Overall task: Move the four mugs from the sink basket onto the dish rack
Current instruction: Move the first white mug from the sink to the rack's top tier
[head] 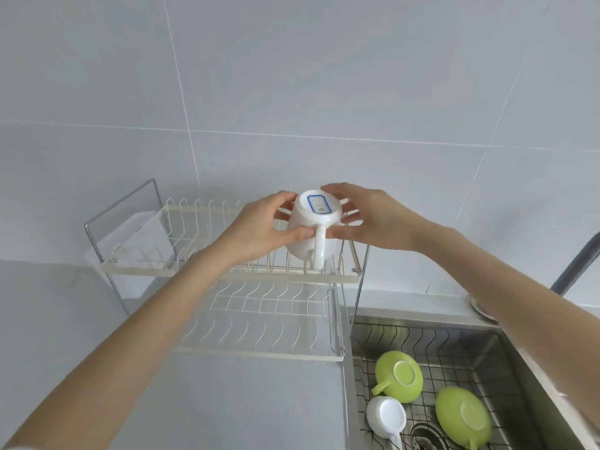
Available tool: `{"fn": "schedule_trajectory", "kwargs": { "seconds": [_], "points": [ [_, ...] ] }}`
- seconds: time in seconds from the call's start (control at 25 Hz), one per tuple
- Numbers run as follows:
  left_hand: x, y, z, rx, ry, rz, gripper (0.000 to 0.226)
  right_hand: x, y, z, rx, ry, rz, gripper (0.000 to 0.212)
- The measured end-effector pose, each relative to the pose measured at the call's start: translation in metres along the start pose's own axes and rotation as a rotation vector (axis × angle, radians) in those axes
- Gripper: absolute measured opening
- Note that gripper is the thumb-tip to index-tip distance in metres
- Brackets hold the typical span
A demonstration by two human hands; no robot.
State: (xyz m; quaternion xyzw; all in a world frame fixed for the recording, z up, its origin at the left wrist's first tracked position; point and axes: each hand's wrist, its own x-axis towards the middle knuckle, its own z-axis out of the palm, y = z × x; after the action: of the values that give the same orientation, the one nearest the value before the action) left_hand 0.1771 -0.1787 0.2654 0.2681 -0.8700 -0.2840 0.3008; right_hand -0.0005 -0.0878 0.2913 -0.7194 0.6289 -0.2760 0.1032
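Both forearms lead to my left hand and right hand, fingers clamped on an inverted white mug, handle toward me, above the dish rack's upper tier.

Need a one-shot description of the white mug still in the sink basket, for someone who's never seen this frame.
Start at the steel sink at lower right and look into the wire basket inside it. Three mugs lie there: two lime green ones, bottoms up, and the white mug at the near left corner. It is the only white one in the basket, and the smallest.
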Motion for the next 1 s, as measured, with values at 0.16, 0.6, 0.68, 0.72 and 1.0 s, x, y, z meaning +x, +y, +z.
{"fn": "schedule_trajectory", "kwargs": {
  "seconds": [0.16,0.6,0.68,0.72,1.0],
  "points": [
    [0.046,-0.016,0.004,0.020,-0.092,-0.058,0.057,0.043,0.020,-0.009,-0.200,-0.115,0.065,0.073],
    [0.083,-0.072,0.049,0.041,-0.294,-0.211,0.055,0.095,0.057,0.025,-0.556,-0.473,0.244,0.066],
    [0.082,-0.076,0.052,0.044,-0.306,-0.222,0.054,0.095,0.057,0.028,-0.624,-0.473,0.244,0.065],
    [0.082,-0.077,0.052,0.046,-0.308,-0.225,0.054,0.095,0.057,0.030,-0.647,-0.468,0.241,0.064],
    [0.079,-0.076,0.051,0.074,-0.345,-0.247,0.056,0.093,0.054,0.029,-0.672,-0.497,0.230,0.062]
  ]
}}
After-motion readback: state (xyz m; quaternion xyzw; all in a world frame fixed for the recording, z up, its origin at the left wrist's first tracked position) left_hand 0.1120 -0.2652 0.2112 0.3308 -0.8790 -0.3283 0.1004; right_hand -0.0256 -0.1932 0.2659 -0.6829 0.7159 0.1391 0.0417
